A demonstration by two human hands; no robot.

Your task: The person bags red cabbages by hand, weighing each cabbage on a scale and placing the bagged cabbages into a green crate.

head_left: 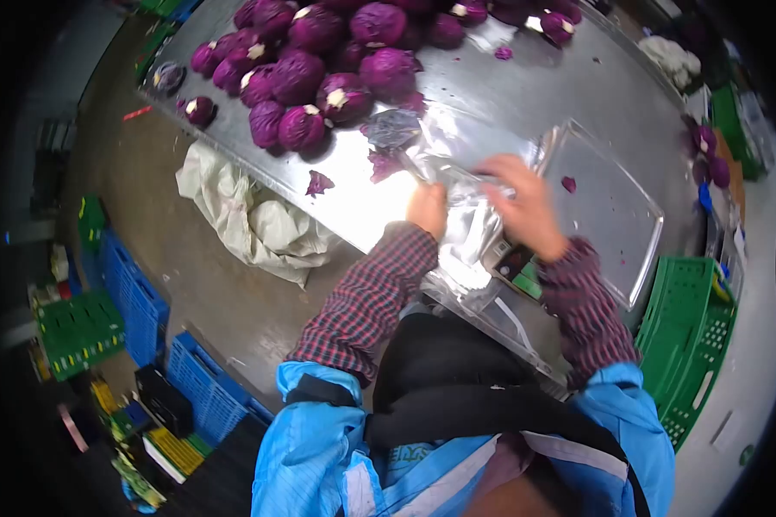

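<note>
Crumpled, shiny clear plastic film (pixel 466 237) stretches between my hands over the metal table (pixel 353 198). My left hand (pixel 428 209) is closed on its left side, fingers wrapped into the folds. On the other side my right hand (pixel 526 207), slightly blurred, grips the film between thumb and fingers. A heap of red cabbages (pixel 297 77) lies just beyond, many with pale cut stem ends. Loose purple leaf scraps (pixel 319 183) are scattered near my left hand. Under my right wrist shows a small printed piece with green and dark areas (pixel 517 269).
Right of my hands lies a flat metal-rimmed tray (pixel 660 222). A green crate (pixel 685 336) stands by my right elbow. White sacking (pixel 250 215) sits beside the table's left edge. Blue crates (pixel 134 297) and a green crate (pixel 82 332) are on the floor to the left.
</note>
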